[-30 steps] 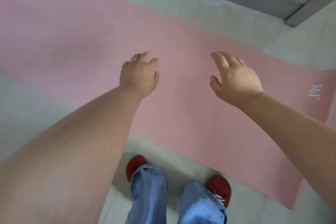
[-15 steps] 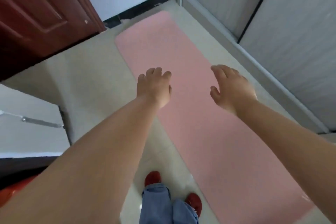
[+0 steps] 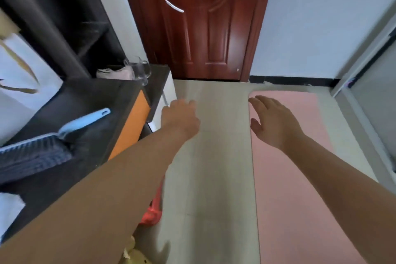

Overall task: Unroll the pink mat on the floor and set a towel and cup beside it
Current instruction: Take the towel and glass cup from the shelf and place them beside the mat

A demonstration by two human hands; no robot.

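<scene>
The pink mat (image 3: 300,188) lies unrolled flat on the pale floor at the right, reaching toward the far wall. A clear glass cup (image 3: 141,70) with a handle stands on the far end of a dark cabinet top (image 3: 96,100) at the left. Beside it lies a folded pale pink towel (image 3: 115,74). My left hand (image 3: 180,119) hangs in the air over the bare floor near the cabinet's corner, fingers loosely curled, holding nothing. My right hand (image 3: 272,122) hovers over the mat's left edge with fingers spread, empty.
A light blue brush (image 3: 49,135) lies on the cabinet top. A dark red wooden door (image 3: 201,19) stands shut ahead. A dark shelf unit (image 3: 64,19) rises at the back left. A red object (image 3: 153,210) sits on the floor by the cabinet. A sliding door frame (image 3: 364,60) runs along the right.
My view has swung up and to the left, from the mat below me to the cabinet and door. Both hands stay raised and empty.
</scene>
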